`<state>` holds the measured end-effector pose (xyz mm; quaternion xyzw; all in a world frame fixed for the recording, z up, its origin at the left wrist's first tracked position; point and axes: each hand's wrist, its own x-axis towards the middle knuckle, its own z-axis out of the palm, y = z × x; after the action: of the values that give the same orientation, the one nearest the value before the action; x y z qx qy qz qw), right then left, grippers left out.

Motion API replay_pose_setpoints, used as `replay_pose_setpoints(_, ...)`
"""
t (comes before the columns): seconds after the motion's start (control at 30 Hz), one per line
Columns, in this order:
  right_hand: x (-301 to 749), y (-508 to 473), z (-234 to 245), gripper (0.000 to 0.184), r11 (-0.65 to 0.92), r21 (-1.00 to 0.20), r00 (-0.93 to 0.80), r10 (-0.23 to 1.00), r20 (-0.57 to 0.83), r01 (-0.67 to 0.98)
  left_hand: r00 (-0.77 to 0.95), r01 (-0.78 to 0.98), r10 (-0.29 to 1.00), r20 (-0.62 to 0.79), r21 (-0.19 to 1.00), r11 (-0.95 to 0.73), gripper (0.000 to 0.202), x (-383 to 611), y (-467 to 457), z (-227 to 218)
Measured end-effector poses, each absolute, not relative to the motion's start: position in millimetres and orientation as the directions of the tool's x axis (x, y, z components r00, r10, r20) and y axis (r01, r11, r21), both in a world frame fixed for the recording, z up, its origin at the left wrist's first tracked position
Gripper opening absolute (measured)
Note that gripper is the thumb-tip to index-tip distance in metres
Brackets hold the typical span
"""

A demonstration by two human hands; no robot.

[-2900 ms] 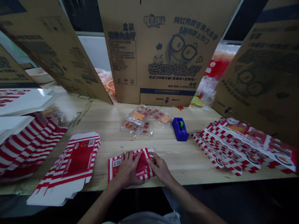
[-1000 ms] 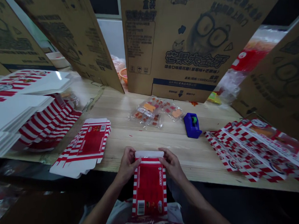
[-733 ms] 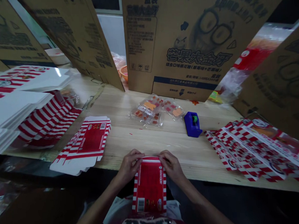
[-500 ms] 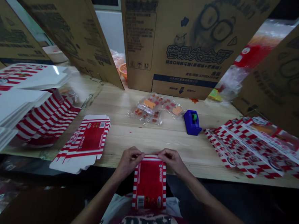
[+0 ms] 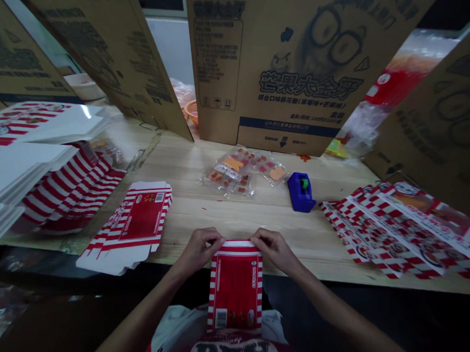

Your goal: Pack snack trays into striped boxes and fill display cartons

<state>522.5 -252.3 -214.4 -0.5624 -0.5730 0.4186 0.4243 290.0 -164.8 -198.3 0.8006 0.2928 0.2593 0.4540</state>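
Note:
A red carton with white-striped borders (image 5: 237, 284) stands between my hands, its printed panel with a barcode facing up toward me. My left hand (image 5: 201, 248) pinches its far left corner between thumb and fingers. At the far right corner, my right hand (image 5: 271, 246) grips it the same way. The carton's far edge lies at the table's front edge, and its near end rests against my body. Left of my hands lies a stack of flat striped cartons (image 5: 142, 216). Clear packets of gummy-like pieces (image 5: 234, 168) lie beyond my hands.
A blue tape dispenser (image 5: 301, 192) sits right of the packets. Overlapping striped cartons (image 5: 405, 229) cover the table's right side. Taller carton stacks (image 5: 31, 162) stand at left. Upright cardboard sheets (image 5: 288, 66) wall off the back. The wooden table (image 5: 206, 220) ends just before my body.
The carton's far edge has risen slightly, and its top stripes show more plainly. Both hands still hold its far corners, the fingers slightly shifted. The view has moved a little.

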Motion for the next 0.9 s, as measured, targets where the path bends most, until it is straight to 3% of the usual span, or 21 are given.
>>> replay_pose_setpoints(0.13,516.5,-270.4,-220.8,0.018,0.113,-0.935,0.021,0.992,0.128,0.338,0.687,0.152,0.65,0.326,0.81,-0.567,0.015,285.4,-180.2,-211.5)
replay_pose_setpoints(0.2,512.6,-274.9,-223.3,0.019,0.079,-0.954,0.093,0.99,0.11,0.289,0.669,0.153,0.644,0.371,0.779,-0.608,0.015,285.8,-185.6,-216.6)
replay_pose_setpoints(0.3,512.6,-271.4,-222.5,0.022,-0.069,-0.995,0.126,0.99,-0.061,0.066,0.659,0.145,0.65,0.379,0.784,-0.604,0.014,288.5,-188.1,-218.2)
replay_pose_setpoints(0.4,520.8,-258.1,-217.2,0.026,-0.264,-0.951,0.039,0.961,-0.274,-0.163,0.668,0.142,0.65,0.361,0.796,-0.588,0.013,290.6,-185.7,-215.9)
replay_pose_setpoints(0.53,529.2,-242.7,-210.0,0.027,-0.392,-0.904,-0.035,0.919,-0.392,-0.172,0.676,0.14,0.649,0.349,0.804,-0.579,0.013,289.1,-181.9,-215.6)
replay_pose_setpoints(0.6,527.0,-242.8,-209.3,0.026,-0.335,-0.933,-0.029,0.942,-0.334,-0.13,0.665,0.146,0.663,0.343,0.811,-0.566,0.013,286.6,-181.5,-216.6)
replay_pose_setpoints(0.73,512.9,-260.7,-216.6,0.018,-0.076,-0.996,0.03,0.997,-0.074,0.045,0.623,0.147,0.721,0.305,0.859,-0.49,0.013,283.4,-185.5,-219.9)
replay_pose_setpoints(0.9,498.4,-287.4,-227.0,0.01,0.19,-0.925,0.191,0.946,0.262,0.329,0.577,0.045,0.783,0.234,0.948,-0.316,0.014,293.4,-199.8,-225.6)
